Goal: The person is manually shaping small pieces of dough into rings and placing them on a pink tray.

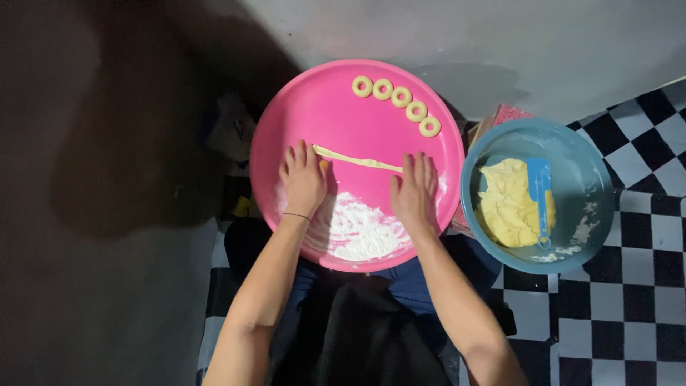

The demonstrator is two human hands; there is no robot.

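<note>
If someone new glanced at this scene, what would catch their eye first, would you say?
First the big pink tray at centre, where the left hand and right hand press flat on a thin dough rope above a flour pile. Five dough rings line its far edge; a blue bowl of dough sits right.

Glossy pink plastic tray (300, 107), powdery white flour (357, 232), soft matt yellow dough rope (357, 160).

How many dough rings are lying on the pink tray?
5. The dough rings lie in a curved row along the far right rim of the pink tray. None seems hidden.
</note>
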